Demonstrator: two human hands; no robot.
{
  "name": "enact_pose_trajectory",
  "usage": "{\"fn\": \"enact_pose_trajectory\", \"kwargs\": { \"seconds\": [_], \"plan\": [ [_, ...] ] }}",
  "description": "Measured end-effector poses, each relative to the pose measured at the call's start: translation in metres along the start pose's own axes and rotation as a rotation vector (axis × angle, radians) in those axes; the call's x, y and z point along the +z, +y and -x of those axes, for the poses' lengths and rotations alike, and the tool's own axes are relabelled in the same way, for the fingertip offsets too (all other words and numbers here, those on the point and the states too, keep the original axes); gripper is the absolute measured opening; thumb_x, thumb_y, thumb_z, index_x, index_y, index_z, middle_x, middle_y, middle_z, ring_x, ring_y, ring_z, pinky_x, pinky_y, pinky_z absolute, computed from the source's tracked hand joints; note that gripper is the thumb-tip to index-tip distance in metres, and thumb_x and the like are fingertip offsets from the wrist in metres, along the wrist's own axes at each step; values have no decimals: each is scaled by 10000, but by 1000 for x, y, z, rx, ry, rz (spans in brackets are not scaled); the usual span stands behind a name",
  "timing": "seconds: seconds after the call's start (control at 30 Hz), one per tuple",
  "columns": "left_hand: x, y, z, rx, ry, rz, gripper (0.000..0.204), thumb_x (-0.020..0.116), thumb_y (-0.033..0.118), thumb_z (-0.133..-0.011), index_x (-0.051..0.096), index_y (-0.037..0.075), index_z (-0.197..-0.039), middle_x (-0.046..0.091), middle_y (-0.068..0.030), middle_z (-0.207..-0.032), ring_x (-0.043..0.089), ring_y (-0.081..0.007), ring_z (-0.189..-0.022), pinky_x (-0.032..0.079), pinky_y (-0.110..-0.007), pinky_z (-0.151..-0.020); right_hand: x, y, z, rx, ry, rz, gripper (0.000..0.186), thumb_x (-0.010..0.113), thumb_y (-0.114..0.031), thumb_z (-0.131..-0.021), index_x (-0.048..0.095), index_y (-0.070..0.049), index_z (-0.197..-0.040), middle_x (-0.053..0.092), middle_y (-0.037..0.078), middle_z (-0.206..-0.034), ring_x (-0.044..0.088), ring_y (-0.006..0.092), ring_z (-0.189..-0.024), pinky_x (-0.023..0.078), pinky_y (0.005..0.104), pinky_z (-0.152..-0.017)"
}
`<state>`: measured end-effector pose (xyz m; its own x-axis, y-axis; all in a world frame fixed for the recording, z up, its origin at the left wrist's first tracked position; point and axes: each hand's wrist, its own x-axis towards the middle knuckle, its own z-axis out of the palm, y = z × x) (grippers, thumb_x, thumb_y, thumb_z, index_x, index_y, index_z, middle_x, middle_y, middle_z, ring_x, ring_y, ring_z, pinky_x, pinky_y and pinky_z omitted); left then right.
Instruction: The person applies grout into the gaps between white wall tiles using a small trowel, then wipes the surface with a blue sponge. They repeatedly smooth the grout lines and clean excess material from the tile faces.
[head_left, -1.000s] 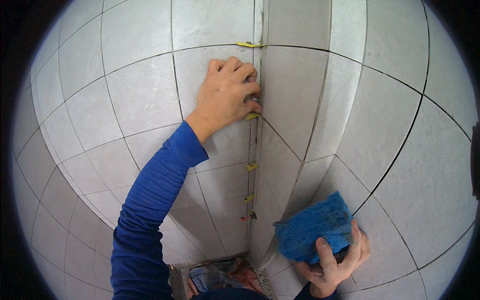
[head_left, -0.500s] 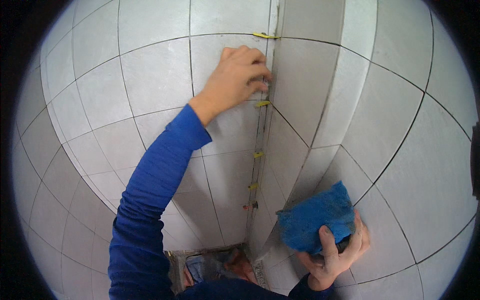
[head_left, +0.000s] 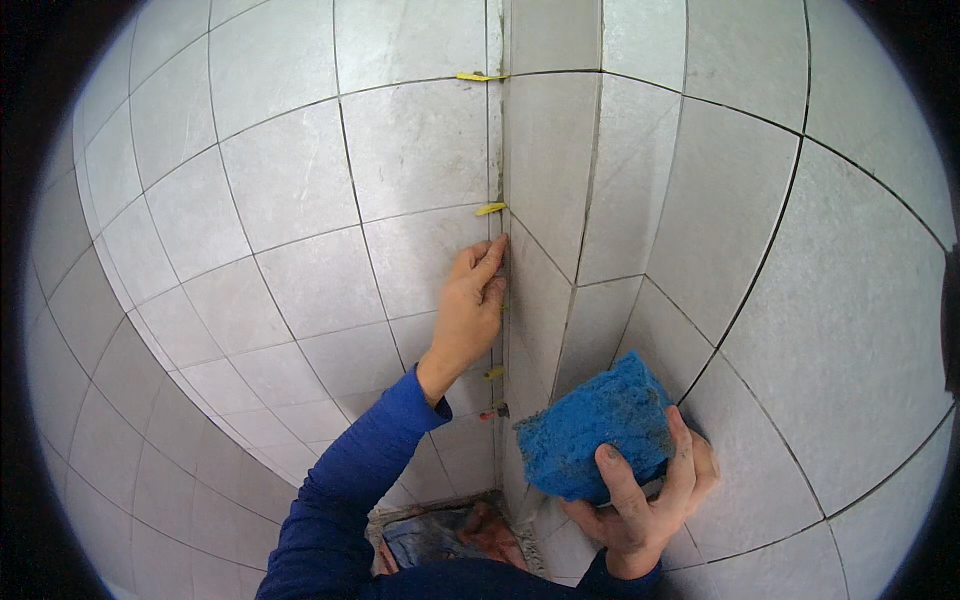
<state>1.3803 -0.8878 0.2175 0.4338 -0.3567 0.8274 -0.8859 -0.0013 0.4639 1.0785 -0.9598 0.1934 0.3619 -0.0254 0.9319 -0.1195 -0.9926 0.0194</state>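
My left hand point(head_left: 468, 305) is up against the tiled inner corner, its fingertips pressed together at the narrow vertical joint point(head_left: 498, 160). Whatever those fingers may pinch is hidden. Just above them a yellow wedge point(head_left: 490, 209) sticks out of the joint. Another yellow wedge point(head_left: 481, 76) sits higher up, and a third yellow wedge point(head_left: 494, 373) shows below the hand. In front of the right-hand wall, my right hand point(head_left: 650, 505) grips a dirty blue sponge point(head_left: 595, 430), thumb across its near face. Grey smudges mark the sponge and thumb.
Pale grey tiled walls point(head_left: 290, 150) meet at the corner, and a boxed-out tiled column point(head_left: 550, 130) stands just right of it. Low in the joint is a small reddish piece point(head_left: 487, 414). At the bottom lies a rough-edged recess point(head_left: 450, 508) with crumpled blue and reddish material inside.
My left hand has moved down along the corner joint, from above the second yellow wedge to below it, and its fingers have closed together. The sponge has shifted slightly left in view.
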Motion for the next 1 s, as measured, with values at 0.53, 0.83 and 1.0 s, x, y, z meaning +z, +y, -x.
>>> {"fn": "enact_pose_trajectory", "kwargs": {
  "seconds": [0.53,0.83,1.0],
  "plan": [
    [-5,1,-3,72,-11,-94,472,589,-38,-923,596,-2,-1393,588,-220,-1291,575,-377,-1208,473,-403,-1029,3,-1,4,-4,-1,74,403,704,-613,-845,757,-366,-1160,552,230,-1433,592,374,-1074,486,507,-868],
    [-62,23,-22,169,85,-122,286,648,28,-943,705,-15,-1220,622,-156,-1208,645,-247,-1035,541,-320,-854,-4,-2,-5,-16,-32,-45,702,885,-355,-530,730,-299,-1212,547,230,-1439,596,434,-1142,483,546,-901],
    [-124,41,-92,424,343,-275,222,677,73,-944,736,-12,-1139,655,-112,-1065,636,-202,-903,519,-287,-745,-5,-6,-7,12,-18,-39,749,894,-331,-479,731,-306,-1210,541,214,-1455,589,406,-1169,468,543,-930]
  ]
}}
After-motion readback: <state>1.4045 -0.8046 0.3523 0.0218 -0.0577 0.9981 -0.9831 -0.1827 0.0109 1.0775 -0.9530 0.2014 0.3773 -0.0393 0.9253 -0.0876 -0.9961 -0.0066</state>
